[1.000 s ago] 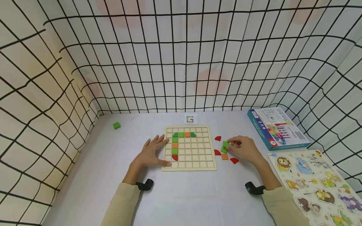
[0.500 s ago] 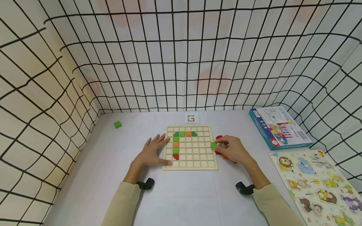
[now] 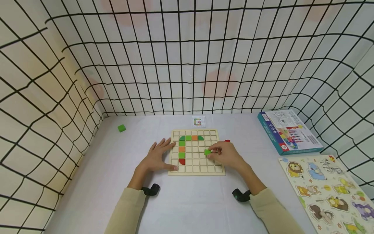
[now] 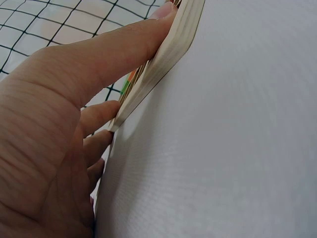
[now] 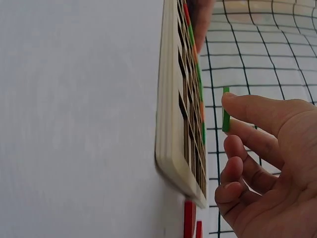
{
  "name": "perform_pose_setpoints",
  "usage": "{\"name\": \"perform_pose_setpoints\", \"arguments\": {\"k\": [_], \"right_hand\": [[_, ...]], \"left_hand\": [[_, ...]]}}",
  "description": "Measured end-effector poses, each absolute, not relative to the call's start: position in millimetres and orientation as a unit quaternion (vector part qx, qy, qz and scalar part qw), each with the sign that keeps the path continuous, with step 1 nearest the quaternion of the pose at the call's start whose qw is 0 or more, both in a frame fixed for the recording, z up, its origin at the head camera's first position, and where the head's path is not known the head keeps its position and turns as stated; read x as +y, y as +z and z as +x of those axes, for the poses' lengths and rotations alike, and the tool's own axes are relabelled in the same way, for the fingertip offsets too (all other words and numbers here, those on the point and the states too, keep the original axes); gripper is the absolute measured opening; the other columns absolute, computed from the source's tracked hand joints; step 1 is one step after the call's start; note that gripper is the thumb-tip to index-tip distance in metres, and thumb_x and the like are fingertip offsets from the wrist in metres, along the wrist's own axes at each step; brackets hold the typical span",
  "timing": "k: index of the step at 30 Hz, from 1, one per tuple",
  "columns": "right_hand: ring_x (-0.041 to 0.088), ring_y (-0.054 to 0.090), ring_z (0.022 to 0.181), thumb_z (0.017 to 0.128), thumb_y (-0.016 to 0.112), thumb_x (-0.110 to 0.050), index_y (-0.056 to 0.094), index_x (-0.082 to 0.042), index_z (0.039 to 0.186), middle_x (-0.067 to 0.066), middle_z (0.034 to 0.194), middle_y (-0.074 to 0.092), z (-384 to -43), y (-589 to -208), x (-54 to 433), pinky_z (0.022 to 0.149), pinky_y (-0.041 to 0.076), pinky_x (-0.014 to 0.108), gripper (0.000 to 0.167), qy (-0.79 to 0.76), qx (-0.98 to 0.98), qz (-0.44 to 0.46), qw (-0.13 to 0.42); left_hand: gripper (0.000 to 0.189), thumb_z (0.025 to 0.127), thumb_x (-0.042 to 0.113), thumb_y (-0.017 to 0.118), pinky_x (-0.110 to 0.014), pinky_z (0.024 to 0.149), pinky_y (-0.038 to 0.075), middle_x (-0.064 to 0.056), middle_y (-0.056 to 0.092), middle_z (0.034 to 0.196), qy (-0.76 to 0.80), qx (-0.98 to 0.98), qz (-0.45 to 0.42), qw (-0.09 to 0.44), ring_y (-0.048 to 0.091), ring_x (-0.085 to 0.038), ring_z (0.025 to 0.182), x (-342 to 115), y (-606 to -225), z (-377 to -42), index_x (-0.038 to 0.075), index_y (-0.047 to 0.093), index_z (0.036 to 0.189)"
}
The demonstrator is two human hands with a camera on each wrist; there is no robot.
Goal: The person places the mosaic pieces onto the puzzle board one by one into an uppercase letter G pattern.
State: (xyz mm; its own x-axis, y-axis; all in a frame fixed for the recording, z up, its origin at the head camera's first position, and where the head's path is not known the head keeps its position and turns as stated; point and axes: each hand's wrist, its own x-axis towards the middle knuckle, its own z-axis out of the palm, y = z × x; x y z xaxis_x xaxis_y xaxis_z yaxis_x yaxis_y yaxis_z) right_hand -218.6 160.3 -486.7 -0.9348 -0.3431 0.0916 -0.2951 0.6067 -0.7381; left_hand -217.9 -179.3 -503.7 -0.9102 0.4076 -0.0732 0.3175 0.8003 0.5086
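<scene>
A wooden grid board (image 3: 201,169) lies on the white table, with green, orange and red tiles along its upper left in a C-like row and column. My left hand (image 3: 156,159) rests on the board's left edge, fingers spread; in the left wrist view the thumb (image 4: 114,54) lies along the rim. My right hand (image 3: 228,154) is over the board's right half, pinching a green square tile (image 3: 207,152) between thumb and finger. In the right wrist view that tile (image 5: 226,109) is held edge-on, apart from the board (image 5: 171,134).
A small card with a coloured G (image 3: 198,122) lies behind the board. Red pieces (image 5: 189,218) lie beside its right edge, partly hidden by the hand. A green block (image 3: 121,128) is far left. A box (image 3: 289,131) and an animal puzzle sheet (image 3: 318,172) lie right; black netting surrounds the table.
My right hand has picked up a green square tile from the loose pieces at the right and carried it left over the board. The left hand stays on the board's edge.
</scene>
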Motion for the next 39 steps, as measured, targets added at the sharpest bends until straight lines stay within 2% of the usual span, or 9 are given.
{"name": "perform_pose_setpoints", "arguments": {"k": [15, 26, 39], "right_hand": [[0.013, 0.054, 0.072, 0.084, 0.085, -0.022, 0.079, -0.017, 0.102, -0.006, 0.081, 0.062, -208.6, -490.7, 110.7, 0.063, 0.047, 0.024, 0.019, -0.396, 0.890, -0.211, 0.080], [0.012, 0.054, 0.074, 0.084, 0.085, -0.020, 0.080, -0.014, 0.099, -0.007, 0.078, 0.061, -204.8, -494.1, 93.0, 0.066, 0.046, 0.025, 0.017, -0.375, 0.893, -0.243, 0.062], [0.013, 0.054, 0.076, 0.084, 0.086, -0.023, 0.080, -0.016, 0.102, -0.007, 0.079, 0.061, -204.1, -493.5, 91.1, 0.067, 0.046, 0.026, 0.020, -0.368, 0.899, -0.227, 0.077]], "left_hand": [[0.110, 0.070, 0.067, 0.084, -0.060, 0.129, 0.003, 0.000, 0.019, 0.173, 0.245, 0.947, 0.189, 0.088, 0.009, -0.029, 0.162, -178.1, -504.5, -218.4, 0.028, 0.037, 0.161], [0.110, 0.071, 0.066, 0.084, -0.060, 0.129, 0.003, -0.001, 0.019, 0.173, 0.239, 0.948, 0.193, 0.088, 0.009, -0.029, 0.162, -179.1, -505.6, -219.1, 0.027, 0.037, 0.161], [0.109, 0.071, 0.067, 0.083, -0.060, 0.129, 0.003, -0.001, 0.019, 0.173, 0.240, 0.947, 0.193, 0.088, 0.009, -0.029, 0.162, -178.9, -504.7, -218.4, 0.027, 0.037, 0.161]]}}
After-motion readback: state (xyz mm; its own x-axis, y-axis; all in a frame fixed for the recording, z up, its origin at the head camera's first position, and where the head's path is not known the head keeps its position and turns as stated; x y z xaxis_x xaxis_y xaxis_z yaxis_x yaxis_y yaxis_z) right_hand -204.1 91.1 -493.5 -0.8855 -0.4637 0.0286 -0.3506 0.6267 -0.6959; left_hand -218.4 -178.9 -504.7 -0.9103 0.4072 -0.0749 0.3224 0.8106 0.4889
